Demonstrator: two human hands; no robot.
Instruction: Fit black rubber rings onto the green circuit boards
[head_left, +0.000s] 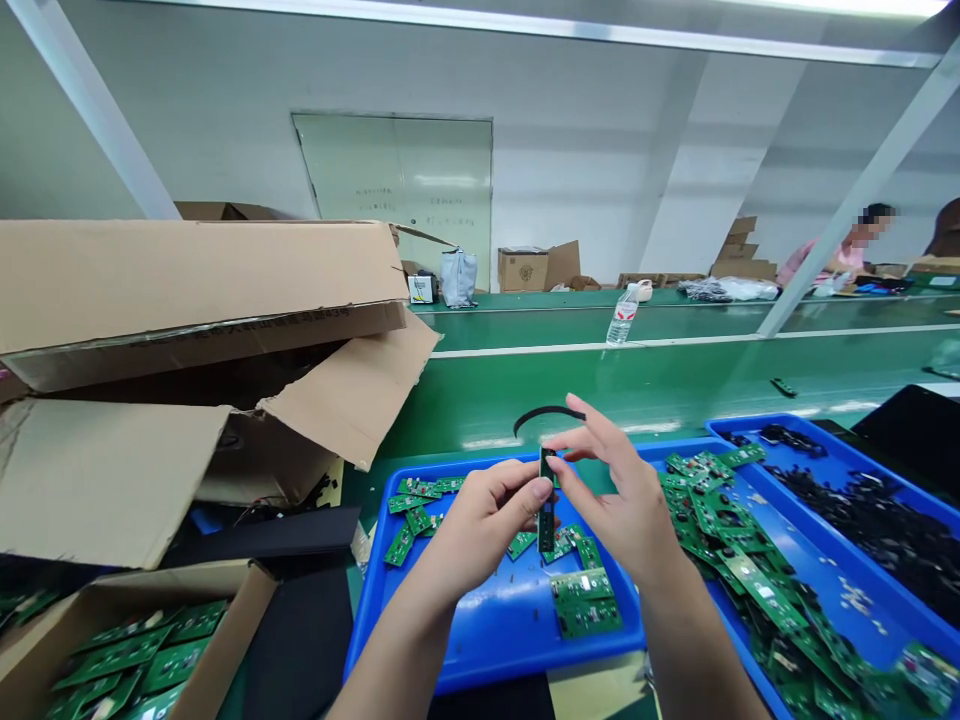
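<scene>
A large open cardboard box (150,330) is seen at the left on a long green bench (600,385). Below it, at the near left, a small box (150,585) is partly filled with green boards (120,655). Three blue trays are set at the near right. The middle tray (480,620) holds only a thin scatter of boards (585,600). The right tray (832,580) carries a thick heap of boards (720,530), and the far tray (787,422) is filled with small black parts (877,520). From the heap that remains, much of the work is judged to be left. How many boards are finished cannot be told. Above the middle tray a narrow board (547,510) is held upright between both hands. The left hand (472,530) is closed, with thumb and forefinger pinched on the board's middle. The right hand (622,500) is pinched on the board's upper end, its other fingers spread loosely. A black curved strap (547,413) is seen just beyond the hands, and whether it is touched cannot be told. Further off, a water bottle (622,315) is stood on the bench, and another person (847,255) is seated at the far right.
</scene>
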